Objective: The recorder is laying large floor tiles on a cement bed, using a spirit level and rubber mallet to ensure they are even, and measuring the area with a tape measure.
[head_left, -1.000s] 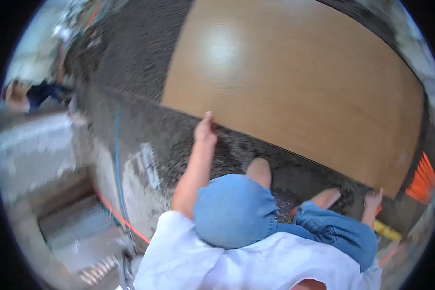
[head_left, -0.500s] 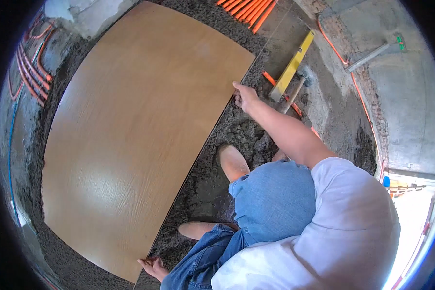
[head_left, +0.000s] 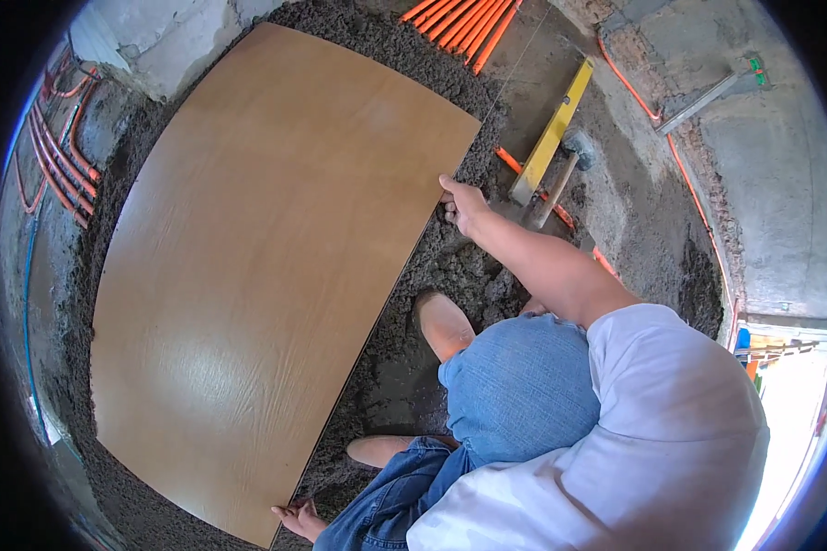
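**Both hands are clamping one long edge of a big wood-grain panel over wet mortar**

The person's right hand (head_left: 464,204) is gripping the near long edge of a large, flat, light-brown wood-grain panel (head_left: 266,275) with a glossy face. Its thumb is pressing on the top face while its other fingers are curling at and below the rim, so this hand is closing firmly on the edge, a little way in from the nearer corner. The left hand (head_left: 299,521) is clamping the same edge close to the opposite corner; one digit is lying over the top face, and the rest are partly hiding at the rim.

The panel is stretching out in front of both hands and spanning the whole gap between them. Rough, dark-grey wet mortar (head_left: 459,266) is showing below the right hand and all around the panel; whether the underside is resting fully on it, I cannot tell.

Near the right hand, on the side away from the panel, a long yellow spirit level (head_left: 553,133) is lying on the ground. Just beside it, a mallet with a pale handle and a dark rounded head (head_left: 558,190) is lying with its handle end toward that hand. Farther off, past the panel corner nearest the right hand, a fan of slim orange rods (head_left: 464,32) is lying. Well beyond both hands, across the panel, bent orange-red pipes (head_left: 57,167) are running along the far side.
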{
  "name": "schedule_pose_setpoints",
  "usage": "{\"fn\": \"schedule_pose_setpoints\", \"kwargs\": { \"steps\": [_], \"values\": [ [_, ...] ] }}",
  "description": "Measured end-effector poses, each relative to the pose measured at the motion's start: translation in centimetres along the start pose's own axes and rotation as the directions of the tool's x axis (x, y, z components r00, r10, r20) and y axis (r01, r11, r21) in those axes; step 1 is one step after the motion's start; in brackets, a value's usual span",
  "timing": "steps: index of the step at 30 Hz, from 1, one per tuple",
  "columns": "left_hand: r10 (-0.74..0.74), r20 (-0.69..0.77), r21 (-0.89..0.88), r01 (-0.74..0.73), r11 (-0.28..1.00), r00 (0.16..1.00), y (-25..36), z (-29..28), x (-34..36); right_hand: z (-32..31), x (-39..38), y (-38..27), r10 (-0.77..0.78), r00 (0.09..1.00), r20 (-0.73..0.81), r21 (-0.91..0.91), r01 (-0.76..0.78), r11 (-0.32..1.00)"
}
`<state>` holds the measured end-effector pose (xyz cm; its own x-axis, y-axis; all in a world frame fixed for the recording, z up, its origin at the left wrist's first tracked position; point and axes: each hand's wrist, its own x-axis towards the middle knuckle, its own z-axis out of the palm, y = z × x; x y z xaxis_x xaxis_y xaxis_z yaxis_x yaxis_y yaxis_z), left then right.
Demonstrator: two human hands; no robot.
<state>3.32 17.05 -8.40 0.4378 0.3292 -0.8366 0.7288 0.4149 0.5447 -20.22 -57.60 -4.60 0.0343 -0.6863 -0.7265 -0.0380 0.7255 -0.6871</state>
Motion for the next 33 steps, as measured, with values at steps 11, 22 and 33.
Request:
{"fn": "schedule_pose_setpoints", "kwargs": {
  "steps": [11, 22, 33],
  "values": [
    [0.245, 0.111, 0.539, -0.265, 0.800, 0.963, 1.9, -3.3, 2.4, -2.3, -1.1, -0.5, -0.093, 0.960, -0.264, -0.124, 0.062, 0.990],
    [0.120, 0.992, 0.102, -0.852, -0.514, 0.046, -2.1, 27.9, -15.5, -28.0, 8.6, -2.2, 0.039, 0.867, -0.496, -0.040, -0.068, 0.997],
    [-0.307, 0.947, -0.279, -0.711, -0.645, -0.093, -11.6, 42.0, -19.3, -30.0, 4.9, -7.3, -0.265, 0.754, -0.601, -0.162, 0.210, 0.964]
  ]
}}
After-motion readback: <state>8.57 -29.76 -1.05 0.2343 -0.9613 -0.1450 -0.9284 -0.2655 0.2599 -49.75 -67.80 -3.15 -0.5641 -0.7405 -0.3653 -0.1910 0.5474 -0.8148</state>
